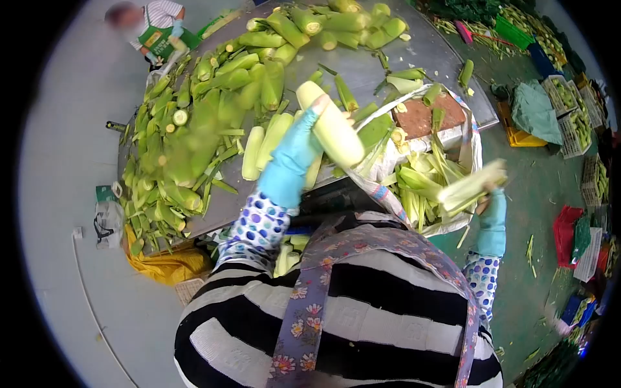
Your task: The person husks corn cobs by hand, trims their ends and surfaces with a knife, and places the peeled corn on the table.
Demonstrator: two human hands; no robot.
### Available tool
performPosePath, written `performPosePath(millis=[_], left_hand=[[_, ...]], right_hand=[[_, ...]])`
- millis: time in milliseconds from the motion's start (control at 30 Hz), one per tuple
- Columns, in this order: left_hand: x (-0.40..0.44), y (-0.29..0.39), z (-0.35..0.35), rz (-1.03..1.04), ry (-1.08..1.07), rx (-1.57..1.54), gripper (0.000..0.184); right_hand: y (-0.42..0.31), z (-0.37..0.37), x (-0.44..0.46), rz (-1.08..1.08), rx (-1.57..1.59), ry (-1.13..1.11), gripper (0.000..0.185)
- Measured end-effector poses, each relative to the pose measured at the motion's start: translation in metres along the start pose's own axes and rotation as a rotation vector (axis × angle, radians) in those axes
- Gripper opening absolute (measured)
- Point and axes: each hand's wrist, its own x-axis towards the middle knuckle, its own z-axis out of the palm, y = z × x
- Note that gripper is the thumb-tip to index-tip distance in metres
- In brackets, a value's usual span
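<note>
My left hand (pixel 299 149), in a light blue glove, is closed around a pale, mostly stripped ear of corn (pixel 336 134) above the table's near edge. Off to the right, my right hand (pixel 491 210) grips a loose corn husk (pixel 474 186) over the side of a white woven bag (pixel 477 152). Green husks (pixel 414 187) partly fill this bag. A few stripped ears (pixel 253 153) lie on the table beside my left forearm. Unhusked corn (pixel 259 71) is heaped beyond them and to the left.
A reddish-brown slab (pixel 430 116) rests at the bag's far side. Another person (pixel 158 29) in a green apron stands at the far left corner of the metal table (pixel 446 58). Crates (pixel 574 132) line the right side of the floor; a yellow sack (pixel 165 262) hangs below the table's left edge.
</note>
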Motion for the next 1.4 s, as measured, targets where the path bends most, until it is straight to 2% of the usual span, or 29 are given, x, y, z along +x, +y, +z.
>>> performPosePath(millis=[33, 100, 167, 200, 233, 300, 367, 433, 467, 500, 567, 600, 633, 700, 733, 767, 800, 867, 933, 967, 1033, 1067, 1100, 1167, 1200, 1267, 1300, 1333, 1400], left_hand=[[-0.013, 0.018, -0.002, 0.048, 0.011, 0.174, 0.063], [-0.033, 0.058, -0.007, 0.112, 0.084, 0.425, 0.063], [-0.032, 0.098, -0.030, 0.231, 0.151, 0.801, 0.063], [-0.037, 0.106, -0.037, 0.312, 0.211, 0.853, 0.063], [-0.027, 0.122, -0.066, 0.224, 0.246, 1.127, 0.067], [-0.020, 0.130, -0.096, 0.173, 0.340, 1.654, 0.072], [-0.003, 0.114, -0.132, 0.007, 0.490, 1.860, 0.071], [0.006, 0.096, -0.154, -0.177, 0.513, 1.939, 0.072], [0.006, 0.098, -0.151, -0.299, 0.479, 1.855, 0.075], [0.013, 0.101, -0.160, -0.293, 0.476, 1.853, 0.075], [0.020, 0.104, -0.189, -0.166, 0.456, 1.849, 0.079], [0.016, 0.111, -0.172, -0.100, 0.544, 1.837, 0.078], [0.022, 0.117, -0.162, -0.096, 0.539, 1.837, 0.078], [0.043, 0.133, -0.154, 0.112, 0.523, 1.704, 0.077], [0.077, 0.131, -0.179, 0.231, 0.463, 1.406, 0.075], [0.101, 0.135, -0.178, 0.238, 0.451, 1.405, 0.075], [0.127, 0.135, -0.168, 0.242, 0.406, 1.236, 0.077], [0.179, 0.134, -0.151, 0.250, 0.336, 1.063, 0.078], [0.235, 0.135, -0.138, 0.134, 0.194, 0.494, 0.082], [0.263, 0.137, -0.136, 0.131, 0.162, 0.494, 0.082], [0.327, 0.136, -0.145, 0.273, 0.484, 0.478, 0.088], [0.382, 0.141, -0.175, 0.315, 0.568, 0.634, 0.065], [0.400, 0.148, -0.173, 0.263, 0.646, 0.573, 0.096], [0.370, 0.158, -0.101, 0.339, 1.001, 0.684, 0.097], [0.374, 0.153, -0.102, 0.444, 0.929, 0.663, 0.097], [0.396, 0.148, -0.112, 0.454, 0.954, 0.612, 0.095], [0.397, 0.149, -0.114, 0.478, 0.994, 0.558, 0.094], [0.390, 0.154, -0.116, 0.494, 0.823, 0.428, 0.090], [0.382, 0.151, -0.125, 0.491, 0.718, 0.351, 0.089]], right_hand=[[0.017, -0.014, 0.013, 0.013, -0.295, -0.050, 0.041], [0.042, -0.023, 0.013, -0.026, -0.785, 0.155, 0.041], [0.069, -0.040, 0.019, -0.145, -0.561, 0.065, 0.038], [0.066, -0.036, 0.011, -0.037, -0.565, 0.051, 0.039], [0.060, -0.028, 0.003, 0.070, -0.569, 0.037, 0.040], [0.074, -0.028, -0.001, 0.078, -0.592, 0.012, 0.038], [0.078, -0.019, -0.006, 0.130, -0.560, 0.029, 0.034], [0.068, -0.004, -0.009, 0.163, -0.573, 0.017, 0.034], [0.063, 0.004, -0.009, 0.155, -0.571, 0.020, 0.034], [0.058, 0.009, -0.010, 0.152, -0.563, 0.026, 0.035], [0.059, 0.011, -0.010, 0.156, -0.565, 0.025, 0.035], [0.063, 0.009, -0.006, 0.134, -0.576, 0.019, 0.035], [0.063, 0.013, -0.003, 0.108, -0.583, 0.017, 0.036], [0.079, 0.012, 0.006, 0.086, -0.629, 0.042, 0.034], [0.101, -0.004, 0.018, 0.025, -0.775, 0.009, 0.032], [0.113, -0.011, 0.027, -0.037, -0.924, -0.023, 0.031], [0.087, 0.025, 0.013, 0.036, -0.883, -0.081, 0.028], [0.076, 0.061, 0.004, -0.059, -0.860, -0.104, 0.026], [0.070, 0.091, -0.010, -0.152, -0.775, -0.095, 0.028], [0.061, 0.104, -0.022, -0.108, -0.785, -0.081, 0.027], [0.039, 0.133, -0.046, 0.041, -0.753, -0.033, 0.025], [0.054, 0.120, -0.051, -0.072, -0.841, -0.002, 0.026], [0.069, 0.109, -0.054, -0.181, -0.929, 0.026, 0.027], [0.060, 0.114, -0.072, -0.087, -0.965, 0.046, 0.031], [0.059, 0.119, -0.078, -0.029, -0.877, 0.083, 0.032], [0.053, 0.130, -0.090, 0.135, -0.570, 0.158, 0.032], [0.055, 0.129, -0.092, 0.139, -0.572, 0.162, 0.032], [0.060, 0.127, -0.093, 0.113, -0.614, 0.178, 0.031], [0.066, 0.124, -0.091, 0.083, -0.648, 0.183, 0.030]])
